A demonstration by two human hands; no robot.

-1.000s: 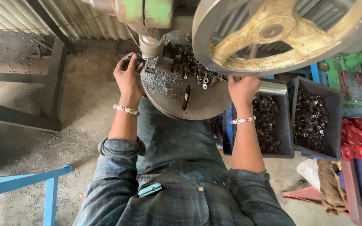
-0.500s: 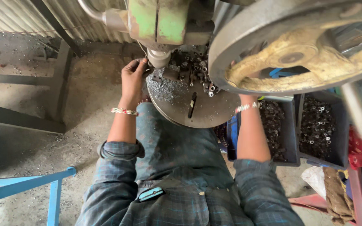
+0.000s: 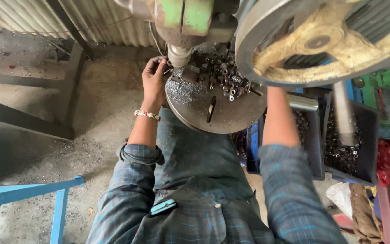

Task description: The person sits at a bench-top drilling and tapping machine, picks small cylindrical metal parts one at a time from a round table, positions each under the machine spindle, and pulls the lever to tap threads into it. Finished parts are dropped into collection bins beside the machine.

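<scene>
No label, sign or screen shows anywhere. The nearest things to packages sit at the right. A white bag [image 3: 339, 195] of thin plastic lies crumpled on the floor at the lower right, just beside a brown cloth [image 3: 362, 212]. Above it stand two dark, open, square bins, one [image 3: 372, 131] at the far right and one [image 3: 316, 153] next to it, each part-filled with small metal pieces. Their walls are plain, with no sticker or print to be seen.
</scene>
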